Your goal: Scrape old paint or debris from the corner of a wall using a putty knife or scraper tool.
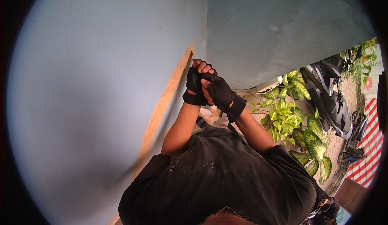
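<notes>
My left hand [196,84] is raised by the wall in a black fingerless glove. Its fingers are curled around a thin, narrow object [193,54], whose tip reaches the upper end of a tan strip [163,103] on the wall. What the object is cannot be made out. Pressed against the left hand, my right hand [219,92] wears a matching glove and has its fingers bent. Whether it holds anything is hidden between the two hands. The tan strip has an uneven edge and runs slanting down behind my left arm.
A pale blue wall [91,73] meets a grey-blue wall [272,28] at a corner. To the right are leafy potted plants [283,119], a parked motorcycle [327,94] and a red-and-white striped surface [366,146]. Another person's hand [323,202] shows at lower right.
</notes>
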A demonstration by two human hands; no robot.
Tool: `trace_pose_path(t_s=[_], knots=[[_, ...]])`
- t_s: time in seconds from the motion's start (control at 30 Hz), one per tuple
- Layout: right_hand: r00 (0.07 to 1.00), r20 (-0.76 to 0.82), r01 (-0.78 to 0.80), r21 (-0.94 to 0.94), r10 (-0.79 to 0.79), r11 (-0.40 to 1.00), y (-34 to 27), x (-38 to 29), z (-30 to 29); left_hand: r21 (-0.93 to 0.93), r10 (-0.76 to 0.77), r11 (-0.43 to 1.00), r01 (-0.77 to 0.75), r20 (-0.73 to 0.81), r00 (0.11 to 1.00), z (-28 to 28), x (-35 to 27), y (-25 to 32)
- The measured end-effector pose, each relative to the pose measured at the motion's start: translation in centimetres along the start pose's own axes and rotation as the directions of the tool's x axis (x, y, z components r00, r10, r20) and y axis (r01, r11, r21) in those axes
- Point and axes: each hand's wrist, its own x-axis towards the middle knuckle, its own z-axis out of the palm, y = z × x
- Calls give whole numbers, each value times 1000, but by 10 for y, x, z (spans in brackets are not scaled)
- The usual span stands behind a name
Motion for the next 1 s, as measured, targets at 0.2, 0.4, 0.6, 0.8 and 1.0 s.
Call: trace_pose_path(t_s=[0.2, 0.4, 0.6, 0.8, 1.0], knots=[[998, -14, 51, -121, -53, 991, -7, 1, -14, 5, 35, 999, -34, -55, 998, -5, 10, -5], [975, -41, 191, -356, -219, 915, -2, 11, -24, -1, 44, 999, -44, 24, 999, -6, 15, -8], [789, -110, 519, -408, -605, 751, 36, 27, -15, 36, -18, 999, 16, 50, 999, -8, 7, 3], [927, -57, 303, -465, -370, 832, 11, 12, -22, 57, 12, 998, -14, 39, 999, -3, 13, -1], [874, -107, 376, -471, -474, 798, 16, 24, -17, 66, -11, 998, 9, 28, 1000, 0, 21, 5]])
